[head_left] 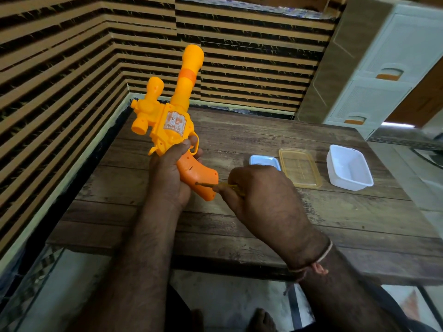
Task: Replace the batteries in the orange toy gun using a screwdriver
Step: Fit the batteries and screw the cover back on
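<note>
Above the wooden counter (pixel 239 212), the left hand (pixel 167 173) grips the orange toy gun (pixel 172 116) by its handle, barrel pointing up and away toward the striped wall. Just right of it, the right hand (pixel 259 195) pinches a thin screwdriver (pixel 208 185), whose tip touches the lower part of the gun's grip. Farther right on the counter lie a small blue-rimmed lid (pixel 263 160), a clear yellowish lid (pixel 299 167) and a white tub (pixel 348 167).
</note>
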The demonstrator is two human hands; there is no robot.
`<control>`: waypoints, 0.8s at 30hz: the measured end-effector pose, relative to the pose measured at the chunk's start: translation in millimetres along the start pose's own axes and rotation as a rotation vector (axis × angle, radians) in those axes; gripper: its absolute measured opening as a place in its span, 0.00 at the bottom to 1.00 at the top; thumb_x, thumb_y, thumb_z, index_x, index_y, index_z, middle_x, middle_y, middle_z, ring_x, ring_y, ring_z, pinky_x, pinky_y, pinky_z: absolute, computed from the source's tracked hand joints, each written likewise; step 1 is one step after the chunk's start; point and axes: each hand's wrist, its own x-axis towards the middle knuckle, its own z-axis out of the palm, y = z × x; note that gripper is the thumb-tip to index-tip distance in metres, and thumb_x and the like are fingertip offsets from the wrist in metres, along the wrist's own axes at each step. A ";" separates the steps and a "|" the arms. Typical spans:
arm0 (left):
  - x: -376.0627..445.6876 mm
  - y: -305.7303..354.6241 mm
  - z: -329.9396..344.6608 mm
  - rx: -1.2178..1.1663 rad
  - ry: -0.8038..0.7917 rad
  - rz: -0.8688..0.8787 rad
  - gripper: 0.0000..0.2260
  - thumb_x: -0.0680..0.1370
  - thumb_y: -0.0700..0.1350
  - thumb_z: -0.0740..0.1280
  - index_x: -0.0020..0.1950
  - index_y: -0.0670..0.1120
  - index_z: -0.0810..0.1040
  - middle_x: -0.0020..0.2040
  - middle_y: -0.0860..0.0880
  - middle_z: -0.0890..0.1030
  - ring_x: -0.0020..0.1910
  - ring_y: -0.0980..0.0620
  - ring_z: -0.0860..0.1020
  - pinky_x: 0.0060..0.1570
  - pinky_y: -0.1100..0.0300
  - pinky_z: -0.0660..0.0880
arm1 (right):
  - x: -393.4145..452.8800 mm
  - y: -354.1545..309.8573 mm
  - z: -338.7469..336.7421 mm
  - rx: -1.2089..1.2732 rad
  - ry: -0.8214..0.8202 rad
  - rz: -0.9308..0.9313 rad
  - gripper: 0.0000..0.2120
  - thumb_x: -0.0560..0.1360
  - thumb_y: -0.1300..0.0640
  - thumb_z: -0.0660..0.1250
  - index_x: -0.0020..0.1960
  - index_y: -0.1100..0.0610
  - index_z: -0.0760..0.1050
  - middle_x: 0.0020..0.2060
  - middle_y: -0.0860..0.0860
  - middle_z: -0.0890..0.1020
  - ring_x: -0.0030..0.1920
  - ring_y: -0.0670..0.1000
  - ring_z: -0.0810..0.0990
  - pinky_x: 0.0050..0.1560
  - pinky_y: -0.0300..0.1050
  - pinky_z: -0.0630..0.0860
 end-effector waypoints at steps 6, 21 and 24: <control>-0.1 0.5 2.0 0.021 -0.014 0.000 0.28 0.68 0.45 0.70 0.68 0.45 0.74 0.49 0.48 0.83 0.46 0.48 0.81 0.44 0.55 0.77 | -2.3 -0.8 0.2 0.012 -0.016 -0.001 0.13 0.74 0.41 0.67 0.51 0.49 0.75 0.42 0.49 0.80 0.43 0.56 0.80 0.41 0.49 0.77; -8.5 9.6 7.4 -0.175 0.062 -0.058 0.14 0.78 0.40 0.65 0.64 0.48 0.74 0.54 0.45 0.80 0.43 0.48 0.81 0.45 0.53 0.78 | 7.9 19.1 8.3 0.842 0.093 0.285 0.10 0.79 0.49 0.64 0.47 0.56 0.69 0.28 0.46 0.71 0.28 0.45 0.67 0.31 0.45 0.66; -10.1 9.4 8.3 -0.188 0.103 -0.094 0.18 0.78 0.41 0.65 0.68 0.46 0.72 0.54 0.44 0.80 0.42 0.48 0.81 0.44 0.53 0.78 | 9.0 15.5 26.4 0.849 0.091 0.338 0.17 0.70 0.50 0.76 0.52 0.56 0.73 0.31 0.47 0.71 0.30 0.42 0.67 0.31 0.38 0.67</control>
